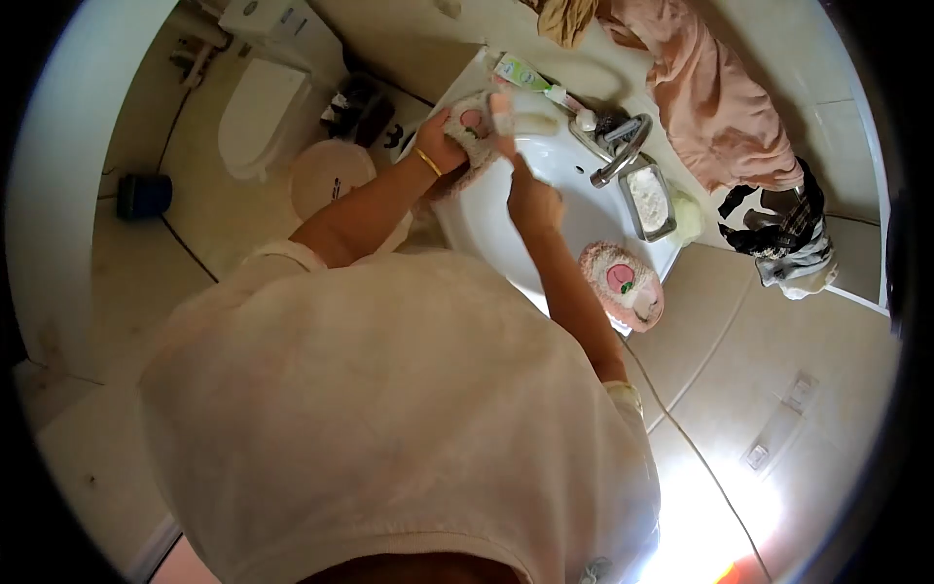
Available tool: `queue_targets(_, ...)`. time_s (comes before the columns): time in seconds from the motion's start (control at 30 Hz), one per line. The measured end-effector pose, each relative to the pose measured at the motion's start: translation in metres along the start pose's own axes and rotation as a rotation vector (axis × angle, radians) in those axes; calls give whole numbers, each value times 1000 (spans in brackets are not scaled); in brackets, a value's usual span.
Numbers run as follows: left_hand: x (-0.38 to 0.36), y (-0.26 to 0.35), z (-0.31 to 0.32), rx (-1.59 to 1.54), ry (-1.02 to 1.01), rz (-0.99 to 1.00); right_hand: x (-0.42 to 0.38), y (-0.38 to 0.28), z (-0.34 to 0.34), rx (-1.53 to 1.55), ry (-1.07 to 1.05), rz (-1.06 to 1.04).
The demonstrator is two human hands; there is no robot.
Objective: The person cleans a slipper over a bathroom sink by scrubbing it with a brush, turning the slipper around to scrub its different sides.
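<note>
My left hand [443,144], with a yellow bangle at the wrist, grips a fluffy white and pink slipper [477,134] over the left rim of the white sink [477,229]. My right hand [535,204] is closed around a brush [501,115] with a pale pinkish head, which is blurred and lies against the slipper's fuzzy upper. The handle is mostly hidden in my fingers. A matching slipper [623,284] with a pink and green decoration rests on the sink's near right corner, beside my right forearm.
A metal faucet [623,151] reaches over the basin. Beside it sit a tray of white material [649,200] and a green-and-white package [520,72]. Pink cloth [715,107] hangs at the right. A toilet [261,117] and pale pink tub [331,178] stand left.
</note>
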State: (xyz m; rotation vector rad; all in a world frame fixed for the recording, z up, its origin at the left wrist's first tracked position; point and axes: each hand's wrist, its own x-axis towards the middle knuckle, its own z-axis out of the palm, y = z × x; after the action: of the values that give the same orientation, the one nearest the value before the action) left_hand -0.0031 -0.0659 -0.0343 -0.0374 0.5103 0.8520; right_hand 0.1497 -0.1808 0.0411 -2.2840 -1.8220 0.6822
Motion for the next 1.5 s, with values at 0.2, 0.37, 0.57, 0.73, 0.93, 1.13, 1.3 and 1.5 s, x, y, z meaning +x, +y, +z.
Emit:
queue_targets(0.2, -1, -1, -8, 30, 34, -50, -8, 0, 9, -27, -11, -80)
queue_targets(0.37, -3, -5, -3, -1, 17, -68, 4, 14, 19, -23, 1, -20)
queue_targets(0.57, -8, -4, -4, 21, 102, 1, -17, 13, 21, -122, -71, -93)
queue_targets(0.73, -4, 5, -11, 56, 53, -38, 5, 2, 17, -67, -54, 41)
queue_targets(0.93, -17, 9, -13, 889, 43, 294, -20, 4, 27, -47, -221, -29)
queue_targets(1.13, 13, 10, -34, 133, 36, -5, 30, 3, 22, 14, -81, 33)
queue_targets(1.3, 41, 21, -96, 1206, -58, 395, -29, 4, 45, -120, 71, -207)
queue_targets(1.5, 1, 7, -11, 83, 115, -36, 46, 26, 35, 7, 59, 89)
